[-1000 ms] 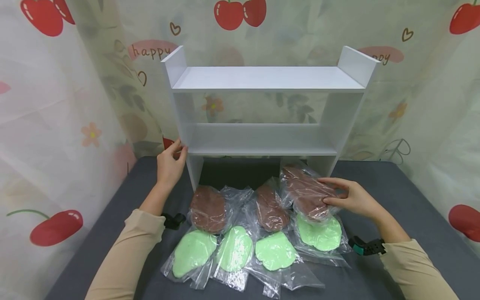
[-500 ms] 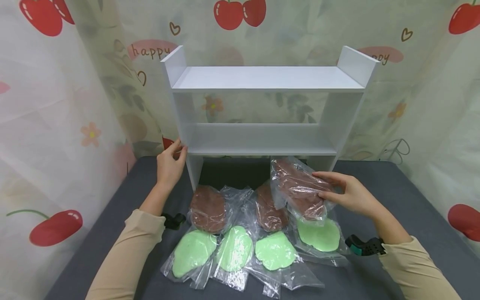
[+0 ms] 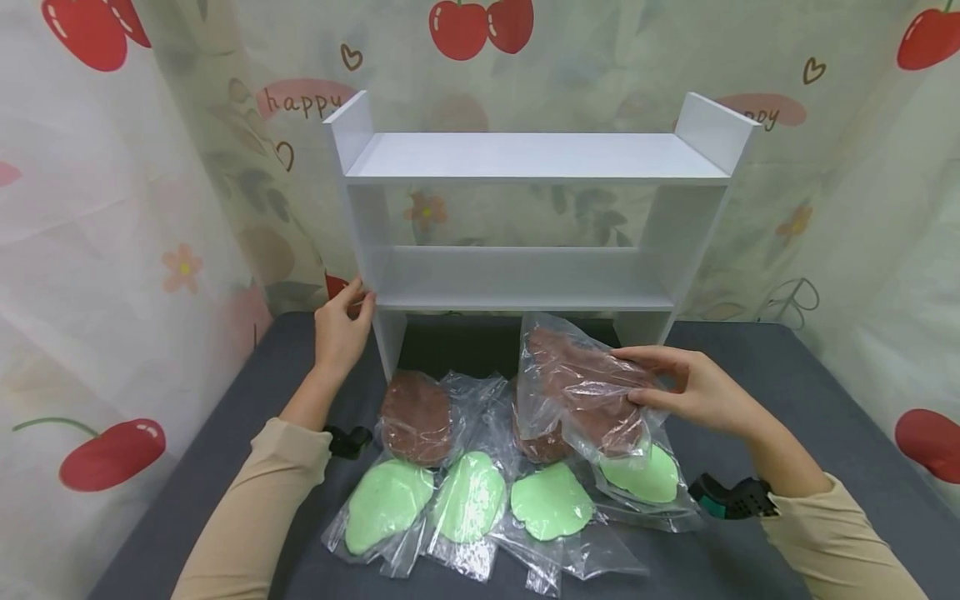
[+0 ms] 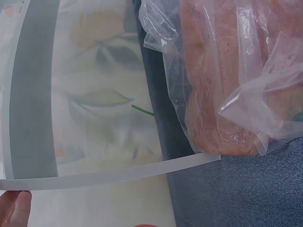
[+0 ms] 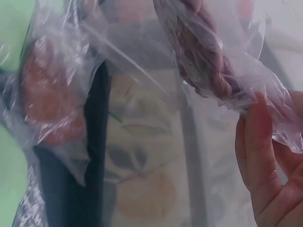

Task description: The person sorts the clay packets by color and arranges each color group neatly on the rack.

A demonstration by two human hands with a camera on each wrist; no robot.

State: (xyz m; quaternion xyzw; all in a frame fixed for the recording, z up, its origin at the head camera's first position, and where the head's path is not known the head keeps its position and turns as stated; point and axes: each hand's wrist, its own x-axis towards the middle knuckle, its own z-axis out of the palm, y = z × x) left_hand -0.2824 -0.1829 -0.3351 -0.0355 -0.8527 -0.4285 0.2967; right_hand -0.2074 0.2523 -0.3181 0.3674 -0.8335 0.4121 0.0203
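My right hand (image 3: 686, 387) pinches the edge of a clear plastic bag between thumb and fingers. Inside is a brown, lumpy flat piece (image 3: 581, 375), tilted in front of the lower opening of a white shelf unit (image 3: 525, 279). The bagged piece (image 5: 199, 42) also shows in the right wrist view, above the fingertips. My left hand (image 3: 341, 329) touches the outer edge of the shelf unit's left side panel, its fingertips (image 4: 20, 208) against the panel. A second brown bagged piece (image 3: 540, 442) is partly hidden behind the held bag; another brown oval (image 3: 416, 421) lies left.
Several bagged light-green flat pieces (image 3: 551, 502) lie in a row on the dark grey table (image 3: 720, 550), overlapping one another's bags. The shelf unit's upper board (image 3: 525, 154) and middle board stand behind. A patterned curtain (image 3: 187, 192) surrounds the table.
My right hand has moved a little left with the bagged brown piece, which now covers more of the brown piece behind it. The left hand has stayed at the side panel.
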